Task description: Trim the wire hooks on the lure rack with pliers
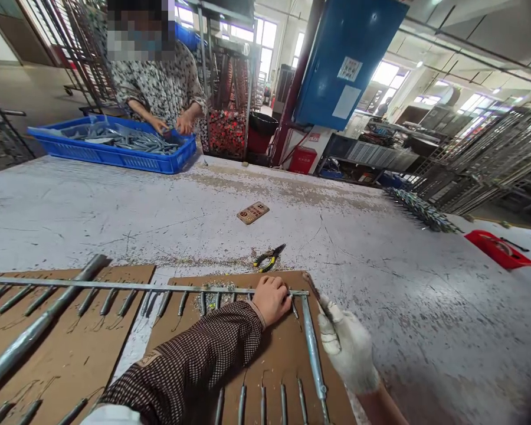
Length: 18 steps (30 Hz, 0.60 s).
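My bare left hand [272, 300], in a dark checked sleeve, curls over a long thin metal bar [128, 286] near its right end. From the bar hang several small grey metal rods [109, 301] with wire hooks. My right hand [347, 342], in a white glove, is closed beside the bar's right corner, by the edge of a brown cardboard sheet [287, 354]. Whatever it grips is hidden. A thicker grey side bar [312, 342] runs down from that corner. More rods [242, 401] with hooks lie along the bottom.
Yellow-and-black pliers [269, 258] lie beyond the bar, and a small printed plate [253, 212] farther off. A person stands behind a blue crate [159, 160] of metal parts. At the right are a red tray [498, 248] and a bundle of parts [420, 209].
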{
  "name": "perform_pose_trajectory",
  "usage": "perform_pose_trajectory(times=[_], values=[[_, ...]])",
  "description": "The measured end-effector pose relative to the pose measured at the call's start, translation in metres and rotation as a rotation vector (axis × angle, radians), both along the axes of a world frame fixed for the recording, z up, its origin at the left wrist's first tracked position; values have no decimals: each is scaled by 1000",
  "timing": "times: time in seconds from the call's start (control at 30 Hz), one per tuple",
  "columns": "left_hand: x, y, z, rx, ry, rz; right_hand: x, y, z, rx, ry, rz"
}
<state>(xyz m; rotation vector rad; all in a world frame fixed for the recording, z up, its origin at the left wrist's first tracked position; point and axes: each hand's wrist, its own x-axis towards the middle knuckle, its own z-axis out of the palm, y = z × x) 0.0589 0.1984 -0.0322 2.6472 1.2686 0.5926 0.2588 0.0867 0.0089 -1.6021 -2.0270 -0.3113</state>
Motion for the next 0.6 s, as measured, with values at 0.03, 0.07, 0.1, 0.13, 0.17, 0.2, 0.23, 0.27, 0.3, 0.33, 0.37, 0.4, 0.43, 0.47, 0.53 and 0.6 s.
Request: perform_pose_trajectory(times=[0.03, 0.07, 0.1, 0.13, 0.17, 0.2, 0.23, 0.27, 0.3, 0.33, 0.37, 0.4, 0.43, 0.47, 0.53, 0.6], values=[[0, 0, 0, -1, 2, 1, 0, -1, -1, -3, -43, 4], [0, 0, 1, -4, 2, -2, 1, -2, -2, -20, -95, 2], [-1, 0, 2, -6, 0, -8, 1, -3, -2, -49, -133, -7], [-1, 0, 2, -8, -1, -15, 1, -4, -1, -69, -140, -21], [-1, 0, 3, -10, -1, -22, 1, -5, -1, -64, -106, -36], [0, 0, 3, -10, 1, -25, 2, -6, 0, -40, -42, -45], [0, 0, 4, -9, 2, -24, 2, -7, 1, -4, 30, -50], [0, 0, 4, -7, 3, -21, 3, -7, 1, 26, 81, -49], [0, 0, 4, -7, 2, -18, 4, -7, 0, 33, 92, -41], [0, 0, 4, -7, 0, -14, 4, -6, 0, 15, 60, -30], [0, 0, 4, -8, -4, -13, 4, -6, -2, -30, -4, -26], [0, 0, 4, -10, -8, -15, 5, -5, -3, -84, -76, -31], [0, 0, 4, -13, -10, -21, 5, -4, -4, -129, -126, -45], [0, 0, 4, -14, -10, -26, 4, -4, -4, -143, -131, -60], [0, 0, 4, -13, -4, -29, 3, -4, -4, -74, -18, -72], [-1, 0, 4, -12, 1, -22, 2, -5, -3, 12, 87, -48]])
